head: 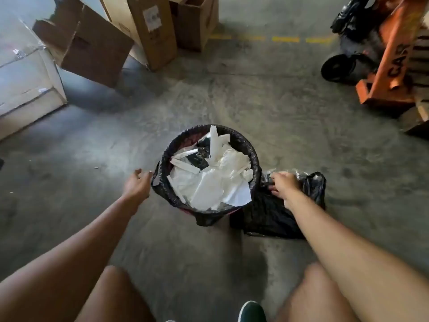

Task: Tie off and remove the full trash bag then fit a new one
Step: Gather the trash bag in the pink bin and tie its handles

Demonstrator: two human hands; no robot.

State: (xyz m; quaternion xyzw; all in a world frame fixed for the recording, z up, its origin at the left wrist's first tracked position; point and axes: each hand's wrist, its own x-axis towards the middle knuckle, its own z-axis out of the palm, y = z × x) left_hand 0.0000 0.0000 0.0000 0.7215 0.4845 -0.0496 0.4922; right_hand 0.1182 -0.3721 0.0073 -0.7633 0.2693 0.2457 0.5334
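Observation:
A round bin stands on the concrete floor, lined with a black trash bag [243,145] folded over its rim. White paper and plastic scraps [209,182] fill it to the top. My left hand [137,184] hovers at the bin's left side, fingers apart, just short of a bag handle that sticks out there. A spare black bag [267,214] lies flat on the floor right of the bin. My right hand [284,184] rests on its top edge, fingers curled onto the plastic. Whether the fingers pinch that bag is unclear.
Brown cardboard boxes [148,29] lean at the back left, beside a wrapped white pallet load [25,80]. An orange pallet jack [383,63] with black wheels sits at the back right. A yellow dashed line [285,39] crosses the far floor. My knees and a dark shoe [251,311] are below.

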